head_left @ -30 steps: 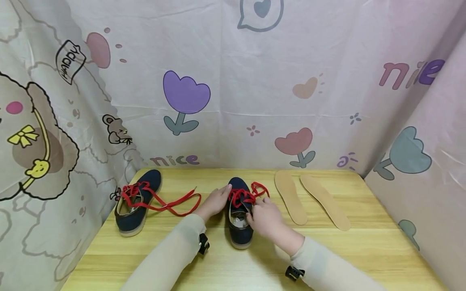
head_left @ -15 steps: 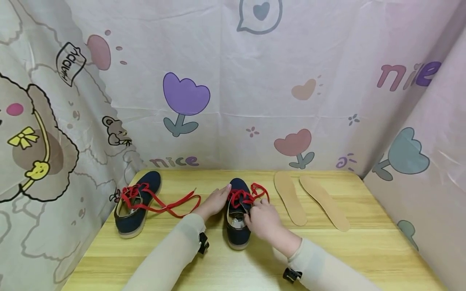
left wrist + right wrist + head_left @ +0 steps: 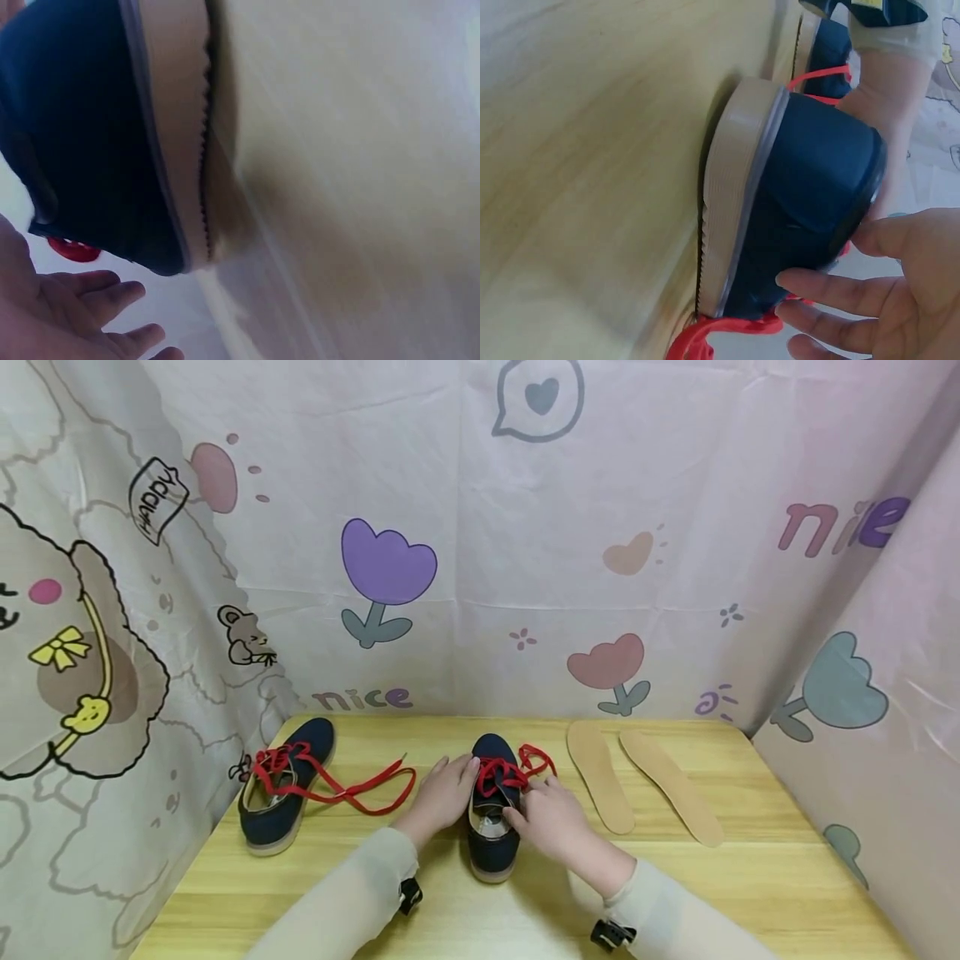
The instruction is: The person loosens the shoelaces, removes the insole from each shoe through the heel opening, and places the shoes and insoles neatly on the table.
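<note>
A navy shoe (image 3: pixel 492 852) with loosely tied red laces (image 3: pixel 495 774) stands at the middle of the table, its toe pointing away from me. My left hand (image 3: pixel 447 793) lies along its left side near the toe; the left wrist view shows those fingers (image 3: pixel 124 296) spread beside the laces. On the other side, my right hand (image 3: pixel 553 820) touches the shoe, thumb at the rim of the opening and extended fingers (image 3: pixel 840 292) against the outer side. White material shows inside the shoe.
A second navy shoe (image 3: pixel 273 827) stands at the left, its long red lace (image 3: pixel 375 777) trailing rightward. Two tan insoles (image 3: pixel 600 777) lie side by side on the right. A printed curtain (image 3: pixel 487 568) rises behind the wooden table (image 3: pixel 750 893).
The shoe's heel has shifted slightly left, and the right hand has followed it. My left wrist has dropped a little towards me. The other shoe and the insoles have stayed in place.
</note>
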A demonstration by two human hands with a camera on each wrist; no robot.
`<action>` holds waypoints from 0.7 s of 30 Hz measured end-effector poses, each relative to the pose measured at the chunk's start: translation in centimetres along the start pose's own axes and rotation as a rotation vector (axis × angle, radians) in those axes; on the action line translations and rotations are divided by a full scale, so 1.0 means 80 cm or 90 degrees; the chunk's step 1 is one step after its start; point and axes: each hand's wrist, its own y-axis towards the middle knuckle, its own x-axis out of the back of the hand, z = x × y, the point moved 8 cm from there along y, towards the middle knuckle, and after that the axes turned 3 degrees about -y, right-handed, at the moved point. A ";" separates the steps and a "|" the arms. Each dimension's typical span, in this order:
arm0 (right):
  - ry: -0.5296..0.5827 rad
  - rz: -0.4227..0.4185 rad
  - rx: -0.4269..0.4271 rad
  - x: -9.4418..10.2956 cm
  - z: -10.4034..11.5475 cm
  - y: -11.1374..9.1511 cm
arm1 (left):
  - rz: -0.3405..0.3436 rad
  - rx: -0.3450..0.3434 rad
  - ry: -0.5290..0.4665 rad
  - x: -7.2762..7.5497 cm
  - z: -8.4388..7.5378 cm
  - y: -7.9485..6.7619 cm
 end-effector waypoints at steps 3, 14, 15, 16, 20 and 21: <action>0.018 -0.010 0.014 0.004 -0.002 0.000 | -0.009 -0.001 -0.008 0.004 -0.004 -0.007; 0.043 -0.008 0.014 0.029 -0.007 -0.005 | -0.023 0.004 0.026 0.008 -0.007 -0.017; 0.049 -0.006 0.013 0.031 -0.007 -0.006 | -0.028 0.005 0.035 0.009 -0.008 -0.019; 0.055 -0.004 0.010 0.033 -0.008 -0.007 | -0.033 0.004 0.044 0.009 -0.011 -0.020; 0.074 0.006 0.002 0.043 -0.011 -0.011 | -0.051 0.012 0.083 0.011 -0.024 -0.025; 0.076 0.006 0.002 0.046 -0.011 -0.012 | -0.055 0.013 0.088 0.011 -0.028 -0.026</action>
